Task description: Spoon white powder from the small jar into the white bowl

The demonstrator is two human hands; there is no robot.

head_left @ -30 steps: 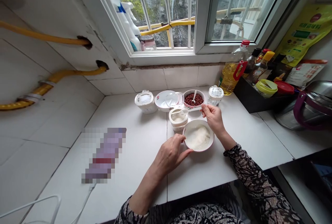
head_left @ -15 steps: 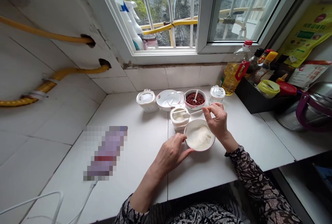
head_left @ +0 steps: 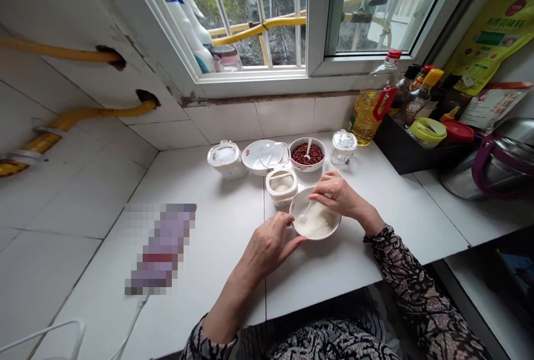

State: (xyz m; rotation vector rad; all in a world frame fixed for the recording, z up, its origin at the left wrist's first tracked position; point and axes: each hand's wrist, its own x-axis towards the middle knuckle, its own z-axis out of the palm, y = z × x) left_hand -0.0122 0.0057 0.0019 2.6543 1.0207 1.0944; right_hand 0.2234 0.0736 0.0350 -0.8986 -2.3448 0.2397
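Note:
A white bowl (head_left: 319, 235) with pale powder heaped in it stands on the counter in front of me. My left hand (head_left: 269, 243) grips the bowl's left rim, thumb in front and fingers behind. Over the bowl, my right hand (head_left: 336, 196) is closed on the handle of a small white spoon (head_left: 306, 212), whose head dips into the bowl's left part by the powder. Just behind the bowl is an uncovered square jar (head_left: 282, 185) with white contents. Farther back, a bowl of red beans (head_left: 307, 155) holds another white spoon.
A lidded white jar (head_left: 226, 158), a flowered bowl (head_left: 255, 158) and a clear jar (head_left: 344, 147) line the back. An oil bottle (head_left: 369, 109) and a black box (head_left: 400, 148) of condiments stand right, beside a steel kettle (head_left: 471, 173). A blurred-out object (head_left: 162, 248) with a cable lies left.
My right hand has brought the spoon from the square jar's opening down into the bowl. The left hand still holds the bowl's rim. The view has shifted slightly.

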